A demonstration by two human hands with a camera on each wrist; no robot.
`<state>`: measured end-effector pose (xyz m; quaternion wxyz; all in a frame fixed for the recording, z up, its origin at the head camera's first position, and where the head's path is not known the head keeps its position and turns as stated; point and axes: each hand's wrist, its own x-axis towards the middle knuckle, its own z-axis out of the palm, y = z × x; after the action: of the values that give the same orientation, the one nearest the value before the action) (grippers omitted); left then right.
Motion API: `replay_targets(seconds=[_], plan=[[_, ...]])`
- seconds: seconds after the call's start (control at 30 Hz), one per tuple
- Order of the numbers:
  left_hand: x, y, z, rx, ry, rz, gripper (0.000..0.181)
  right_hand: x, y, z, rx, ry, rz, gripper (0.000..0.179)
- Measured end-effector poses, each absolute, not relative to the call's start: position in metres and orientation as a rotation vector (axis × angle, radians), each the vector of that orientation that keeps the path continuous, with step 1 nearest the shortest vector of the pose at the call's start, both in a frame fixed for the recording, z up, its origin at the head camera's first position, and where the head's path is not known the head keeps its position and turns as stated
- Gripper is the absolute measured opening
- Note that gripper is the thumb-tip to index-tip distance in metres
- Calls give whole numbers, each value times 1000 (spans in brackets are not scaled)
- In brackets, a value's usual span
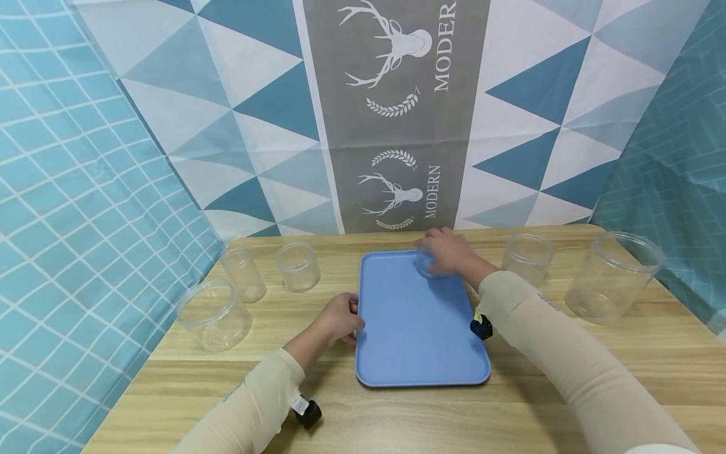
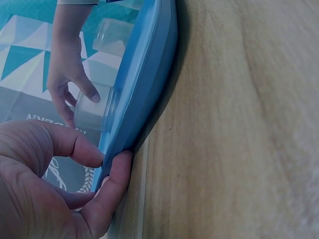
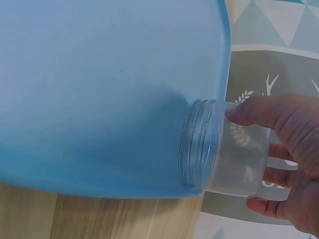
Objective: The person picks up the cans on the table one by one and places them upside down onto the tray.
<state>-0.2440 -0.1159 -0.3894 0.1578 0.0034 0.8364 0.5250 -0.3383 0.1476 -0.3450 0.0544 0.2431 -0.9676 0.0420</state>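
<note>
A blue rectangular tray (image 1: 416, 334) lies on the wooden table. My left hand (image 1: 340, 318) holds its left edge, with the thumb and fingers on either side of the rim in the left wrist view. At the far right corner of the tray, my right hand (image 1: 448, 251) grips a small clear jar (image 3: 239, 154). The thumb is on one side of the jar and the fingers reach round the other. Its threaded mouth faces down against the tray in the right wrist view.
Left of the tray stand a narrow clear jar (image 1: 244, 275), a small one (image 1: 299, 268) and a wide one (image 1: 215, 318). To the right are a medium clear jar (image 1: 527, 260) and a large one (image 1: 612, 280). A patterned cloth (image 1: 397, 126) hangs behind the table.
</note>
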Motion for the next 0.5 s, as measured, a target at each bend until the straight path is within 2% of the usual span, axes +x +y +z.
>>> replay_targets(seconds=[0.5], plan=[[-243, -116, -389, 13, 2400, 1502, 67, -339, 149, -350, 721, -2943, 147, 62]])
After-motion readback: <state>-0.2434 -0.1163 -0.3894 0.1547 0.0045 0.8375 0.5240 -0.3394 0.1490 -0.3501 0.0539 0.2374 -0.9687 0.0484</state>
